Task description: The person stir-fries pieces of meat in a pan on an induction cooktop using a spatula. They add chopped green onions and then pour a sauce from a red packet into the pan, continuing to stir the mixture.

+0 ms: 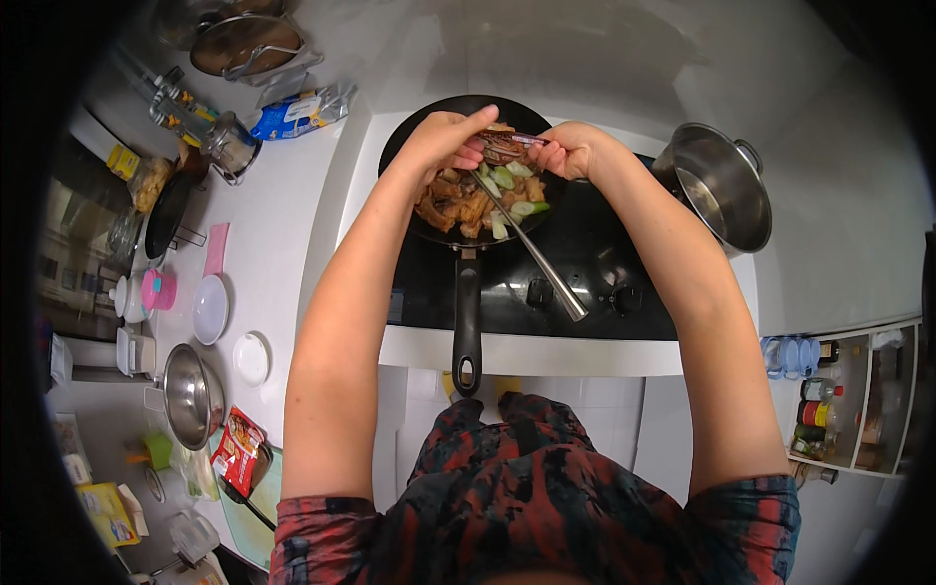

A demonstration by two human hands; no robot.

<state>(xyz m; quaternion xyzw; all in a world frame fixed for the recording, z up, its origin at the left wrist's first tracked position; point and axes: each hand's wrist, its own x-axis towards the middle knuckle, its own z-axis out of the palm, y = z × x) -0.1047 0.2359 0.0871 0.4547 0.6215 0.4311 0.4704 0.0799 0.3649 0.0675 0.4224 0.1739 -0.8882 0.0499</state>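
Note:
A small dark red printed packet [512,140] is pinched at its right end by my right hand [570,150]. My left hand [450,139] is at the packet's other end, its thumb raised; whether it grips the packet is unclear. Both hands are above a black frying pan [402,139] on the hob. Browned meat pieces [457,205] and cut scallion [504,177] lie in the pan. A metal utensil handle [548,270] leans across the pan's rim, its head hidden. The pan's black handle [468,322] points towards me.
A steel pot [720,186] stands right of the black hob [614,248]. On the left counter are a steel bowl [191,398], a white plate [211,311], a small white dish [251,360], a red food packet [240,450] and a blue packet [296,113]. Bottles [815,413] occupy a shelf at right.

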